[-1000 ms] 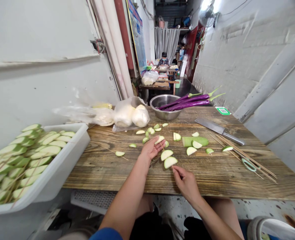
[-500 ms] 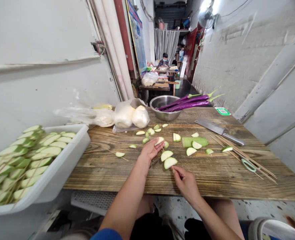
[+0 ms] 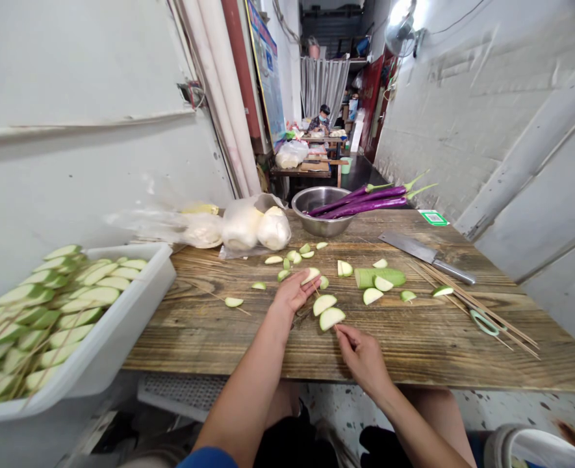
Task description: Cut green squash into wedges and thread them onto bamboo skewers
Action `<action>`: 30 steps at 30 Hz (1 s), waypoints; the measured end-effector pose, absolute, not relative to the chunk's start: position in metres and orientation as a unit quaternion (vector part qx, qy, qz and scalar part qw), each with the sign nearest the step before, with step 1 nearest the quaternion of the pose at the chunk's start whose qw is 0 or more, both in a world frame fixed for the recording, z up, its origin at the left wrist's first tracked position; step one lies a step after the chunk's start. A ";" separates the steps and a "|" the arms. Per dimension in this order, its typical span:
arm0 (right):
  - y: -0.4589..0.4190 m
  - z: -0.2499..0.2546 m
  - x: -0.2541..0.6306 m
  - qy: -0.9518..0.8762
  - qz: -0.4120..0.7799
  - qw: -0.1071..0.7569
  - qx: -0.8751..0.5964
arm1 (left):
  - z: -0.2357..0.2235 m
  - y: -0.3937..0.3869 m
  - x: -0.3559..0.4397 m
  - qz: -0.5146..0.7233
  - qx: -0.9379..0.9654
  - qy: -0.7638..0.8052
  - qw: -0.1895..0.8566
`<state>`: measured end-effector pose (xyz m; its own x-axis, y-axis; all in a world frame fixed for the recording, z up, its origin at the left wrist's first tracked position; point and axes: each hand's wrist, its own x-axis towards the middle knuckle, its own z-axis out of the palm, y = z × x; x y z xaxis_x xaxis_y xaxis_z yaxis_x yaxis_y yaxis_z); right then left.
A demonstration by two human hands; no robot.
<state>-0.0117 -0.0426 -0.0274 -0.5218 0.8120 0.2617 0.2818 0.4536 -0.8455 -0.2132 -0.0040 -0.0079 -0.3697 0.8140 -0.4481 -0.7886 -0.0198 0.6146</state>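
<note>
My right hand (image 3: pixel 362 351) pinches the lower end of a thin wooden skewer just below two pale green-edged squash slices (image 3: pixel 332 318) threaded on it. At the skewer's far end, my left hand (image 3: pixel 294 292) holds another half-round squash slice (image 3: pixel 310 275) between thumb and fingers. The skewer seems to meet that slice, though how deep it goes is hidden. Loose slices (image 3: pixel 373 296) lie around both hands on the wooden table (image 3: pixel 209 344). A cut length of green squash (image 3: pixel 364 278) rests to the right of the hands.
On the left stands a white tub (image 3: pixel 158 283) of skewered slices. Bagged white produce (image 3: pixel 255 229) and a metal bowl (image 3: pixel 321 226) with purple eggplants (image 3: pixel 365 206) sit behind. A cleaver (image 3: pixel 407 246), loose skewers (image 3: pixel 506 325) and green-handled scissors (image 3: pixel 485 322) lie right. A masked person (image 3: pixel 320 122) sits far back.
My hands, the skewer and its slices look almost unmoved. In the background, the seated person's head has shifted slightly to the right and down.
</note>
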 end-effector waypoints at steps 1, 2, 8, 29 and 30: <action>-0.043 -0.027 -0.012 -0.780 0.388 0.342 -0.351 | -0.008 -0.004 -0.213 0.714 0.017 0.419 0.561; -0.043 -0.027 -0.012 -0.780 0.389 0.342 -0.352 | -0.008 -0.004 -0.213 0.714 0.017 0.419 0.561; -0.042 -0.022 -0.012 -0.782 0.394 0.333 -0.349 | -0.009 -0.004 -0.213 0.714 0.011 0.425 0.556; -0.041 -0.029 -0.016 -0.770 0.398 0.337 -0.367 | -0.008 -0.004 -0.211 0.712 -0.006 0.431 0.554; -0.041 -0.029 -0.016 -0.770 0.397 0.336 -0.370 | -0.008 -0.004 -0.211 0.712 -0.006 0.430 0.555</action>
